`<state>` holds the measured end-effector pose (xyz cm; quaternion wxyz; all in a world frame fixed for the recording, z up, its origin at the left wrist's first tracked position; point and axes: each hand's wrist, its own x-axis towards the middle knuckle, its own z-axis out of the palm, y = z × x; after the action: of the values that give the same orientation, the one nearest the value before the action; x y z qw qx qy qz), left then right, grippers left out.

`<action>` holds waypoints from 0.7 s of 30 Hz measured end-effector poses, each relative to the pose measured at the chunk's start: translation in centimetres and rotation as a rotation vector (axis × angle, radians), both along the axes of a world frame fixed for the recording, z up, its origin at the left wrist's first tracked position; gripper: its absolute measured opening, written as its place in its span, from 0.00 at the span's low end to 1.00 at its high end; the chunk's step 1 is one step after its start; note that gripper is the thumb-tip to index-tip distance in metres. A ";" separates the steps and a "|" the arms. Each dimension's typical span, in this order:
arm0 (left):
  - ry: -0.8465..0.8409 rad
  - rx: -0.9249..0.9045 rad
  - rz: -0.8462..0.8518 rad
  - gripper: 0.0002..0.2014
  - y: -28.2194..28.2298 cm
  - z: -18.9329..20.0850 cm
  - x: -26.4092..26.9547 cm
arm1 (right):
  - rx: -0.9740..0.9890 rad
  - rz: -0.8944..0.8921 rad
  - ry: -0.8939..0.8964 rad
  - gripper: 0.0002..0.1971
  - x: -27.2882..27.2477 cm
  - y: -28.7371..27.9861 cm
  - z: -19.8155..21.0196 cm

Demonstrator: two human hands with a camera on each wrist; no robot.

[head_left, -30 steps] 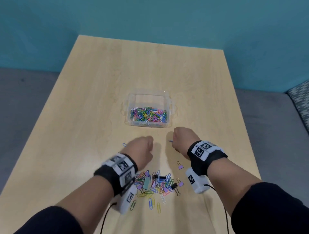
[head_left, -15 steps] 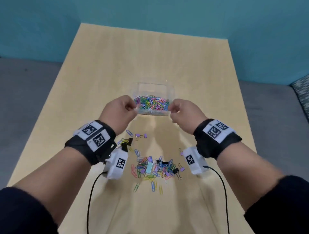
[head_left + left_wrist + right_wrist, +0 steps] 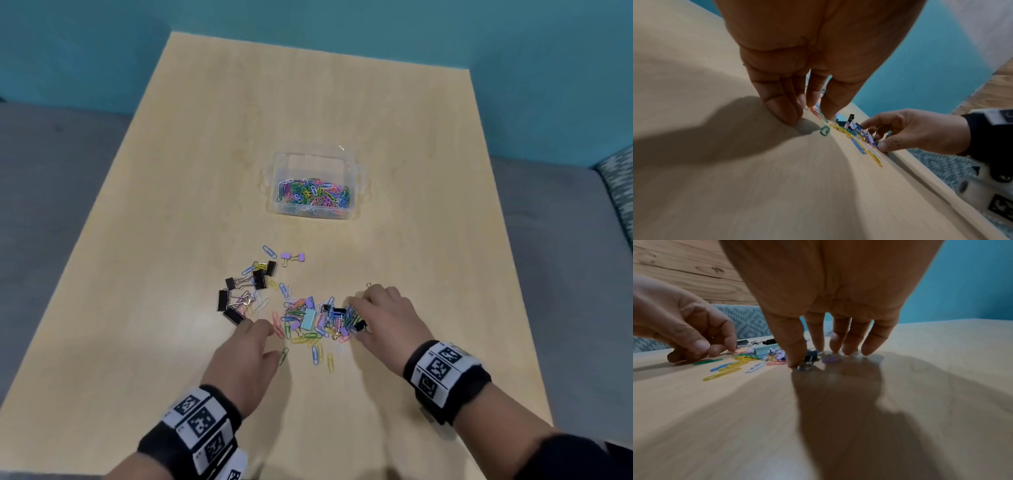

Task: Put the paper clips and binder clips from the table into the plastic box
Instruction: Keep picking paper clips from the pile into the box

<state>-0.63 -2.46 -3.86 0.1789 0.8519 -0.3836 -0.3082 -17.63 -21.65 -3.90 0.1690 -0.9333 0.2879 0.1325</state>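
A clear plastic box (image 3: 356, 192) stands mid-table, its floor covered with coloured paper clips. Nearer me lies a loose pile of paper clips and small binder clips (image 3: 310, 322), with a light-blue binder clip (image 3: 308, 321) in it. Black binder clips (image 3: 239, 294) lie to its left, and two purple binder clips (image 3: 293, 257) behind. My left hand (image 3: 263, 334) has its fingertips (image 3: 789, 116) down on the table at the pile's left edge, holding nothing. My right hand (image 3: 356, 315) spreads its fingers (image 3: 869, 345) over the pile's right side, thumb beside a black binder clip (image 3: 809, 356).
The wooden table (image 3: 308, 102) stretches bare behind the box to a teal wall. Grey floor runs along both sides. A patterned cushion (image 3: 616, 185) sits off the right edge. Stray paper clips (image 3: 318, 356) lie between the pile and me.
Both hands rose to the box's near rim half a second ago and have come back down to the pile. My view has shifted, so the box looks farther away.
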 end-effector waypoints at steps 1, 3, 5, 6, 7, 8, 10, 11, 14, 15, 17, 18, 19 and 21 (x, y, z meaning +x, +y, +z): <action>0.002 -0.002 0.012 0.12 0.0 -0.1 -0.1 | -0.001 -0.013 -0.023 0.22 0.1 0.0 -0.2; -0.002 0.000 0.035 0.12 -0.1 -0.1 -0.2 | -0.006 -0.028 -0.041 0.19 0.2 0.0 -0.5; -0.009 0.004 0.053 0.13 -0.3 -0.1 -0.2 | -0.020 -0.027 -0.039 0.15 0.3 0.1 -0.7; -0.012 0.003 0.062 0.13 -0.3 -0.1 -0.1 | -0.021 -0.028 -0.039 0.12 0.4 0.2 -0.7; -0.009 0.003 0.073 0.13 -0.4 -0.1 0.0 | -0.025 -0.028 -0.044 0.10 0.5 0.4 -0.7; -0.003 0.004 0.083 0.13 -0.4 -0.1 0.1 | -0.028 -0.031 -0.046 0.09 0.7 0.5 -0.7; 0.003 0.005 0.092 0.13 -0.5 -0.1 0.1 | -0.033 -0.037 -0.039 0.06 1.1 0.7 -0.5; 0.003 0.006 0.097 0.13 -0.6 -0.1 0.2 | -0.047 -0.033 -0.030 0.05 1.3 0.9 -0.4; -0.008 0.000 0.101 0.14 -0.8 0.0 0.4 | -0.098 -0.002 0.027 0.07 1.9 1.4 0.1; -0.020 -0.008 0.092 0.14 -1.0 0.0 0.5 | -0.108 0.007 0.038 0.07 2.0 1.5 0.1; -0.059 -0.028 0.044 0.13 -1.5 0.0 0.7 | -0.101 0.015 0.047 0.06 2.3 1.6 0.4; -0.081 -0.031 0.008 0.13 -1.8 -0.1 0.8 | -0.094 0.013 0.053 0.06 2.4 1.6 0.5; -0.100 -0.025 -0.029 0.14 -2.3 0.0 0.7 | -0.087 0.013 0.061 0.06 2.5 1.6 0.7; -0.128 0.001 -0.082 0.18 -3.4 0.0 0.5 | -0.069 0.017 0.076 0.04 2.6 1.5 1.1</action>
<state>-0.13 -5.84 -3.90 0.1409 0.8535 -0.4288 -0.2605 -15.01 -20.11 -2.84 0.1243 -0.9352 0.2909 0.1594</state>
